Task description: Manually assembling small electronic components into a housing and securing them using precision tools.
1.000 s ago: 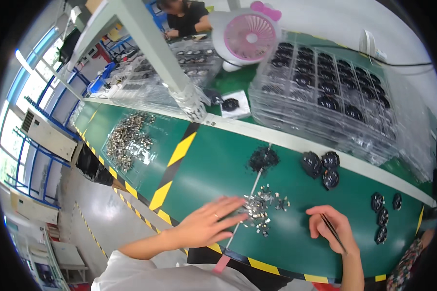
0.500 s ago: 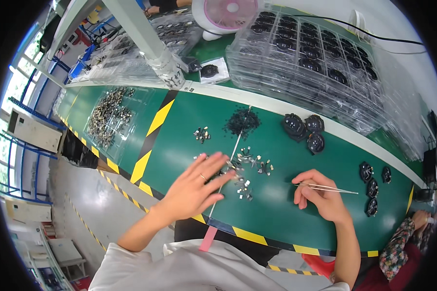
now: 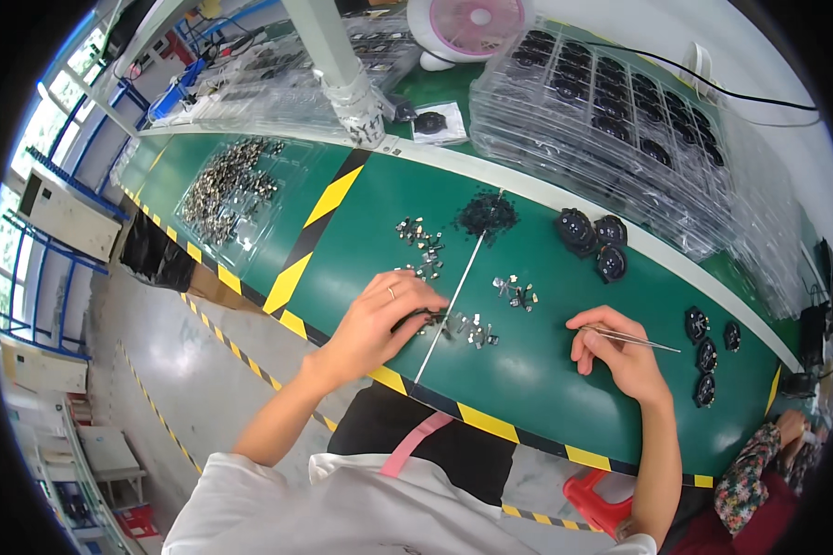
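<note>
My left hand (image 3: 379,321), a ring on one finger, reaches over the green work table with its fingers bent and its thumb apart. Its fingertips rest by a few small metal and black parts (image 3: 429,326), partly hidden under them. More loose small parts (image 3: 477,330) lie just right of these fingers, and others (image 3: 515,293) a little farther back. A loose group of small parts (image 3: 421,245) spreads beyond the left hand. My right hand (image 3: 615,350) is closed around metal tweezers (image 3: 652,344), whose slim end points right, above the table.
A heap of black bits (image 3: 488,215) lies toward the back. Round black housings (image 3: 611,263) stand beyond my right hand, smaller ones (image 3: 706,356) farther right. Stacked clear trays (image 3: 565,139) line the back; a tray of metal parts (image 3: 227,190) sits left. Another person's hand (image 3: 790,425) shows at right.
My left hand's fingers have gone from spread out to bent downward over the parts. My right hand keeps hold of the tweezers in nearly the same place. The whole view has shifted slightly.
</note>
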`<action>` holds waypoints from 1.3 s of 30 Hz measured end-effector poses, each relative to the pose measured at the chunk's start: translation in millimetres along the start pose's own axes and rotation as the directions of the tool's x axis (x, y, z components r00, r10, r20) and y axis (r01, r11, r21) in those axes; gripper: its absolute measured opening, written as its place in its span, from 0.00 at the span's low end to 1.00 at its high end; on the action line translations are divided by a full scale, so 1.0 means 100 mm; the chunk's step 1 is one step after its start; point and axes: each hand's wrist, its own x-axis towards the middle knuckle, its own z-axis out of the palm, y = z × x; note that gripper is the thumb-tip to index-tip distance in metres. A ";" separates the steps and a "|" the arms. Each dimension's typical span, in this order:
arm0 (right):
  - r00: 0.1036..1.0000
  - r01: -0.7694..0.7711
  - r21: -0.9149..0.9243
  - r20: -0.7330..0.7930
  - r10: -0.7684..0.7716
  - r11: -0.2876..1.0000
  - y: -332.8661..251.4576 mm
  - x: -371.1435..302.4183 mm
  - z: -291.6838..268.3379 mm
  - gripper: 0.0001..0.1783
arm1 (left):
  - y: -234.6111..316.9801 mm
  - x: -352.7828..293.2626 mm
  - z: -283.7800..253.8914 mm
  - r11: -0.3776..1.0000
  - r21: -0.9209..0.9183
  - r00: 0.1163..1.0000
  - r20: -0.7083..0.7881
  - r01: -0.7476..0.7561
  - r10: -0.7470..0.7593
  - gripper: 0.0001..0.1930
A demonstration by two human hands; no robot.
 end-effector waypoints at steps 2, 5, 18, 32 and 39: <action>1.000 0.001 -0.012 -0.023 -0.001 1.000 0.00 0.01 0.03 0.10 | -0.01 -0.02 0.02 0.990 -0.116 0.996 -0.037 0.081 -0.085 0.12; 0.999 -0.005 -0.022 -0.035 0.005 1.000 -0.02 0.02 0.04 0.10 | -0.06 -0.04 0.06 0.976 -0.179 0.986 -0.095 0.121 -0.140 0.11; 0.997 0.035 -0.048 -0.066 -0.038 0.998 0.08 0.04 0.01 0.11 | 0.11 -0.22 0.09 0.994 0.062 0.994 -0.042 -0.095 0.098 0.15; 0.995 -0.012 -0.097 -0.101 0.002 0.995 -0.01 0.01 0.05 0.10 | 0.38 -0.59 0.46 0.933 0.008 0.933 0.012 -0.361 0.361 0.10; 0.997 0.025 -0.148 -0.071 -0.036 0.989 0.05 -0.01 0.05 0.14 | 0.55 -0.34 0.44 0.924 -0.353 0.989 -0.053 -0.146 0.136 0.06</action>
